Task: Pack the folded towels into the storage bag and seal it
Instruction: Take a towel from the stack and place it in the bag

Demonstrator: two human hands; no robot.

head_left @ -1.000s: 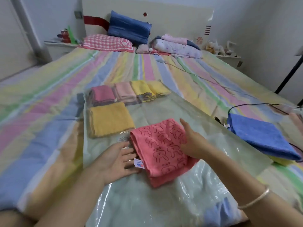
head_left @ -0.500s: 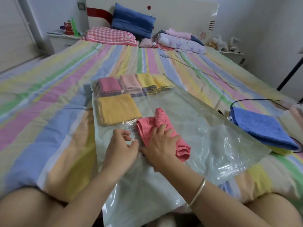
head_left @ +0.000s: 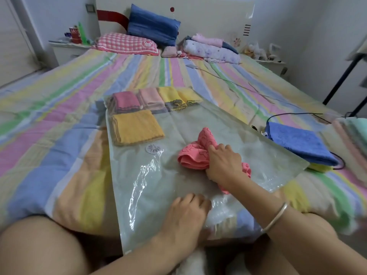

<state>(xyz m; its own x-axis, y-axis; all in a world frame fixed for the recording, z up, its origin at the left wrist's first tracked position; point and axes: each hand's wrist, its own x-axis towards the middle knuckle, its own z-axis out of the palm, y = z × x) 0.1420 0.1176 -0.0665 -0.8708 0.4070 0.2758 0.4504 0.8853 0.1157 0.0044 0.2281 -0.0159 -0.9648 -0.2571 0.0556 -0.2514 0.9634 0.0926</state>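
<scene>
A clear storage bag (head_left: 178, 124) lies flat on the striped bed. Inside it, at the far end, sit several small folded towels (head_left: 155, 100), with an orange folded towel (head_left: 137, 127) just in front of them. My right hand (head_left: 223, 161) grips a bunched pink towel (head_left: 195, 155) on top of the bag's middle. My left hand (head_left: 184, 215) rests near the bag's near edge, fingers curled on the plastic. A blue folded towel (head_left: 299, 142) lies on a yellow one (head_left: 319, 167) to the right, beside the bag.
Black cables (head_left: 288, 116) run across the bed by the blue towel. Pillows (head_left: 153, 24) and folded bedding (head_left: 210, 49) lie at the headboard. A nightstand (head_left: 67, 50) stands at the far left. My knees are at the bed's near edge.
The pink towel went from flat and folded to bunched in my right hand. My left hand slid back from the towel to the bag's near edge.
</scene>
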